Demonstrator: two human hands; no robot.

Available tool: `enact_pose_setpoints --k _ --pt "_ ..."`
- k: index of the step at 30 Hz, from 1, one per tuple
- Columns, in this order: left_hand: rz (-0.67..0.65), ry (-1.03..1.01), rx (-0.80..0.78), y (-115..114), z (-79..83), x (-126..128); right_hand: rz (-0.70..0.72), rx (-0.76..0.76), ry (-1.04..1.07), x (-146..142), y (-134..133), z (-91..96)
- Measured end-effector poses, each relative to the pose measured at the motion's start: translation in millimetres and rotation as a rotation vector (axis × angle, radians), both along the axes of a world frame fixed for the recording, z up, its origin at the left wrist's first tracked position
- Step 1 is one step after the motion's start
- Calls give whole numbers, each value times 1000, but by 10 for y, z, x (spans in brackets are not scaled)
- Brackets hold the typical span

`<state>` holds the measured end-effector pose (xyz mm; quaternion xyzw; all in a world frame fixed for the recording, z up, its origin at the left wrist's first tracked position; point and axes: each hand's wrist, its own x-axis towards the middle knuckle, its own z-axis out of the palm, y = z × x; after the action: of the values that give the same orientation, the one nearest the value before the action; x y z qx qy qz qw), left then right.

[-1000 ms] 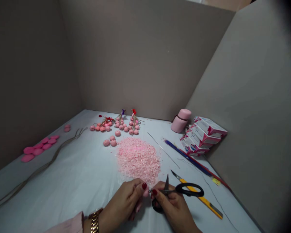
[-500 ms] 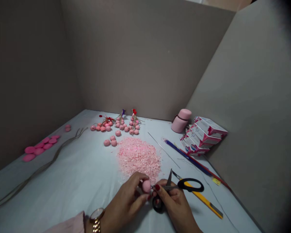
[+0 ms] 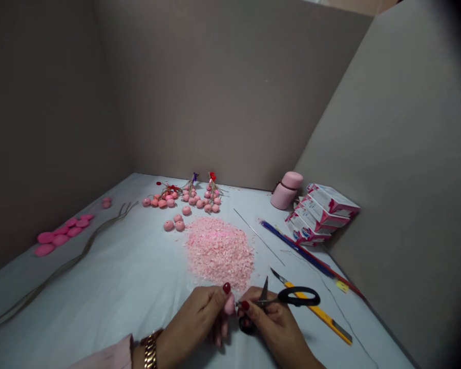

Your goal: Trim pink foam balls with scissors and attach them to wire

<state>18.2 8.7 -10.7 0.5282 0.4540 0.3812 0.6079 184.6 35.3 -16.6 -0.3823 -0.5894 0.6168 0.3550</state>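
My left hand (image 3: 202, 315), with a gold watch at the wrist, grips a pink ball (image 3: 229, 305) between thumb and fingers. Much of the ball is hidden by those fingers. Close on its right, my right hand (image 3: 271, 320) is closed round a pair of black-handled scissors (image 3: 298, 296), whose blades are spread. One blade tip points at the ball's side; whether it goes in, I cannot tell. Just beyond both hands lies a heap of pink shavings (image 3: 218, 251). A yellow craft knife (image 3: 318, 315) rests on the table to the right of the scissors.
Loose pink balls (image 3: 174, 223) and tied bunches of balls (image 3: 192, 192) sit behind the heap. Flat pink pieces (image 3: 61, 236) and long dry strands (image 3: 82, 251) lie at left. A metal rod (image 3: 259, 237), blue sticks (image 3: 292, 246), boxes (image 3: 322, 210) and a pink flask (image 3: 286, 192) occupy the right.
My left hand has turned over, its thumb now on top, and the ball has rotated with it. My right hand and the scissors have shifted slightly left.
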Motion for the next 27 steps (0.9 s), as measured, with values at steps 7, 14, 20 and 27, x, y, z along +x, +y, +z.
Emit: enact_pose_setpoints --k 7,14,20,27 --pt "54 82 290 4 20 -88 -150 -88 82 -20 24 -77" --pt "29 188 201 1 74 -62 -113 -145 102 -42 15 6" --pt "13 160 116 8 95 -43 -104 -210 123 -59 -1 -9" --pt "32 93 30 48 52 -56 -141 -237 146 -37 17 -10"
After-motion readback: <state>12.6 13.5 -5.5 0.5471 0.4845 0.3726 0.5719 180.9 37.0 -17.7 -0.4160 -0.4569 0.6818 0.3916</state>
